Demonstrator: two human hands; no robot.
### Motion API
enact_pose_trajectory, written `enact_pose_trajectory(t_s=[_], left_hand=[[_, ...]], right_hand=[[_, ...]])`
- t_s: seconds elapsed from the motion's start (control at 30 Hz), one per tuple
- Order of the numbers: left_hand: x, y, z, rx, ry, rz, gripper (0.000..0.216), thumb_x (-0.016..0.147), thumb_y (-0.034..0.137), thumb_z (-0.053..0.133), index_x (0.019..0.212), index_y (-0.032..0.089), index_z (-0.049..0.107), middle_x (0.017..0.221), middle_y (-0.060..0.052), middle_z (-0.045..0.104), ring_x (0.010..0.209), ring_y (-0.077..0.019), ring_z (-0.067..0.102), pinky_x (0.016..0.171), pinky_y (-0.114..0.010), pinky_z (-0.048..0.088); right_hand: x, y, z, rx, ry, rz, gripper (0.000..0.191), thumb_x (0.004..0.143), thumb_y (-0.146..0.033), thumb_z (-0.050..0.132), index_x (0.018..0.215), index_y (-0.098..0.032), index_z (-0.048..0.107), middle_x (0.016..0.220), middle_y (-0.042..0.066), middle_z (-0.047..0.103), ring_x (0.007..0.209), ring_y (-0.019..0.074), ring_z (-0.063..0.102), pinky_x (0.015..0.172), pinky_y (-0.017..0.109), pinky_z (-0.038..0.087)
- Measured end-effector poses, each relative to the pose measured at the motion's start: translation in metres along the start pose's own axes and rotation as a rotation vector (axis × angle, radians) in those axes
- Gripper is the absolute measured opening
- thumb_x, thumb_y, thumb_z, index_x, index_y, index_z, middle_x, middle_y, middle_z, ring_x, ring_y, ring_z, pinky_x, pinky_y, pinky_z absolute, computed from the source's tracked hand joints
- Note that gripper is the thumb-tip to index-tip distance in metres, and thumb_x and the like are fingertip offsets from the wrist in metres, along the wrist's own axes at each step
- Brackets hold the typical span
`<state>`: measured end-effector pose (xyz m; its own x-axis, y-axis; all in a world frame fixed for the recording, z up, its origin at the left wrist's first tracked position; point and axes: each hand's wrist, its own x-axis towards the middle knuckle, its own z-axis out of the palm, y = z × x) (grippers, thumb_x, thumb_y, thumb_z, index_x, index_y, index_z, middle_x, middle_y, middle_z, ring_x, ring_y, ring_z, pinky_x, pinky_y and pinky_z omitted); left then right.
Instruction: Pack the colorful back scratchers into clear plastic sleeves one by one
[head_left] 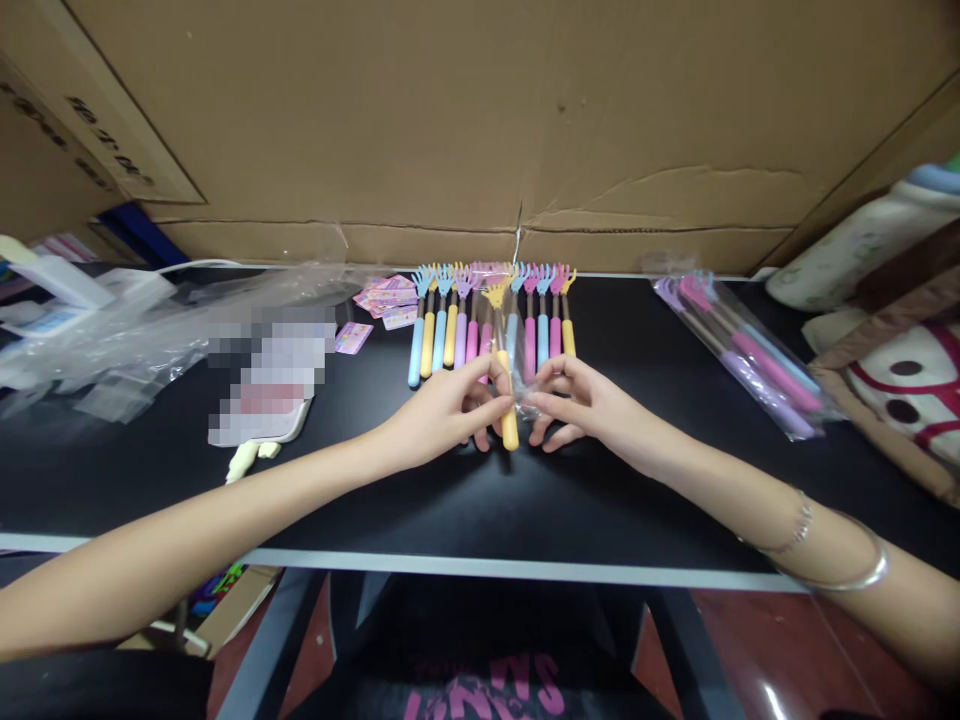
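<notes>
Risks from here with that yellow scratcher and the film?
1. The clear film at the right hand looks thin and loose, so it may snag on the splayed prongs of the yellow scratcher in the left hand.
2. The scratcher row lies close ahead of both hands; a careless push might disorder it.
3. Loose plastic bags lie near the small cards and might cover some if they shift.

Even light, soft edges

Moderate, even light covers the black worktop (360, 520), leaving a faint shadow beneath the yellow handle (511, 432) and dimness under the front edge. Glints mark the bangle (877, 572) and red floor (750, 640). Wide-angle distortion stretches the blurry white bottle (855, 245); mosaic obscures the phone (281, 370).
</notes>
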<state>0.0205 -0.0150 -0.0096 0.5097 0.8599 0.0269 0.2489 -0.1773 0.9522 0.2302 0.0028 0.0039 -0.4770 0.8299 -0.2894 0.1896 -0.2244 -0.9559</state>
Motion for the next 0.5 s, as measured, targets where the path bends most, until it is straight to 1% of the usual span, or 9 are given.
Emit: enact_pose_trajectory(t_s=[0.17,0.3,0.4,0.5], left_hand=[[-0.0001,0.0027,0.0029,0.013,-0.001,0.021,0.018,0.094,0.035,0.055,0.092,0.02,0.045,0.072,0.004,0.066,0.056,-0.0074,0.063,0.054,-0.016,0.047],[-0.0009,0.0057,0.0039,0.033,0.017,0.0,0.021,0.092,0.035,0.058,0.092,0.02,0.044,0.077,0.003,0.067,0.06,-0.008,0.064,0.061,-0.019,0.05],[0.0003,0.0048,0.0033,0.014,0.039,-0.031,0.023,0.089,0.034,0.061,0.092,0.02,0.043,0.08,0.002,0.068,0.065,-0.0096,0.066,0.057,-0.017,0.048],[0.0028,0.0028,0.0033,-0.095,0.078,-0.103,0.033,0.084,0.037,0.067,0.091,0.021,0.04,0.078,0.002,0.065,0.069,-0.0116,0.066,0.049,-0.014,0.046]], right_hand=[[0.0012,0.0055,-0.001,0.093,0.036,-0.032,0.051,0.067,-0.046,0.082,0.087,-0.023,0.041,0.071,-0.008,0.06,0.063,0.0107,0.065,0.063,0.028,0.057],[0.0015,0.0086,-0.0016,0.174,0.027,-0.051,0.052,0.065,-0.041,0.085,0.086,-0.023,0.04,0.07,-0.007,0.063,0.062,0.0103,0.066,0.067,0.028,0.056],[0.0016,0.0091,-0.0016,0.185,0.024,-0.048,0.053,0.064,-0.039,0.085,0.087,-0.023,0.039,0.07,-0.007,0.065,0.062,0.0116,0.068,0.068,0.029,0.056],[0.002,0.0097,-0.0017,0.187,0.02,-0.05,0.053,0.064,-0.036,0.086,0.087,-0.023,0.04,0.069,-0.009,0.063,0.064,0.0116,0.068,0.072,0.03,0.056]])
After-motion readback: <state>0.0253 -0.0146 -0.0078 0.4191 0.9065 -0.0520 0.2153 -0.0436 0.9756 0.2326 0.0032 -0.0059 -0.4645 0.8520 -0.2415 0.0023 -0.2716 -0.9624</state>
